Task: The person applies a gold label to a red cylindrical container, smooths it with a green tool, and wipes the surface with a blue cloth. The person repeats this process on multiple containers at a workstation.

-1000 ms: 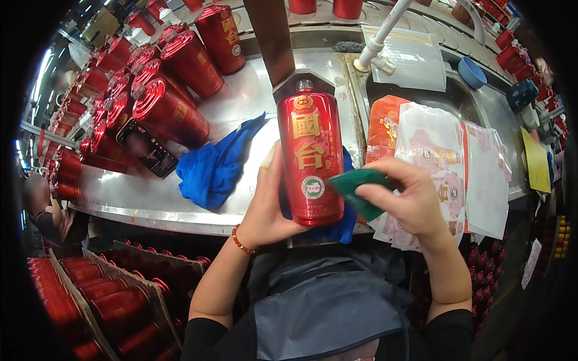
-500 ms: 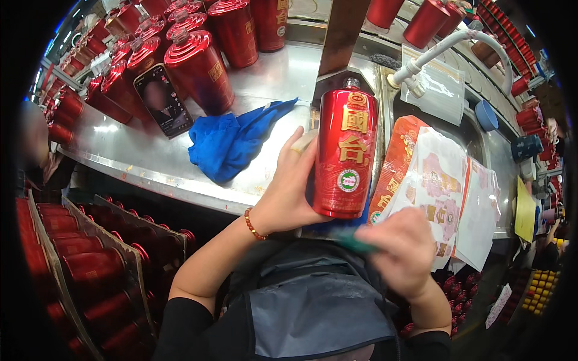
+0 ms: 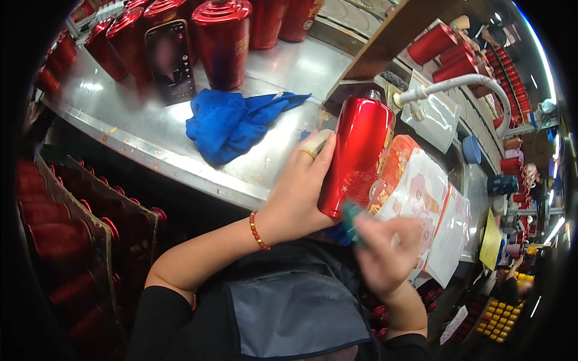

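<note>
A glossy red bottle [image 3: 360, 159] with a short clear neck leans to the right over the sink side of the metal counter. My left hand [image 3: 304, 192] is closed around its left side and base; a ring, a beige covering on one finger and a beaded bracelet show on it. The gold lettering now faces right, mostly turned out of sight. My right hand [image 3: 390, 246] is smeared by motion and grips a small green tool [image 3: 352, 218], a flat scraper by its look, held against the bottle's lower edge. Right of the bottle lie printed decal sheets [image 3: 424, 186].
A crumpled blue cloth [image 3: 223, 126] lies on the counter [image 3: 126, 114]. Behind it a phone [image 3: 171, 63] leans on several red bottles [image 3: 221, 45]. A white curved tap [image 3: 448, 89] and a blue bowl [image 3: 471, 149] are at right. Divided crates of red bottles [image 3: 66, 210] stand lower left.
The bottle has turned, so its lettered front swings right and plain red faces me; it also tilts right now. My right hand has brought the green tool up to its lower edge. The view has rotated.
</note>
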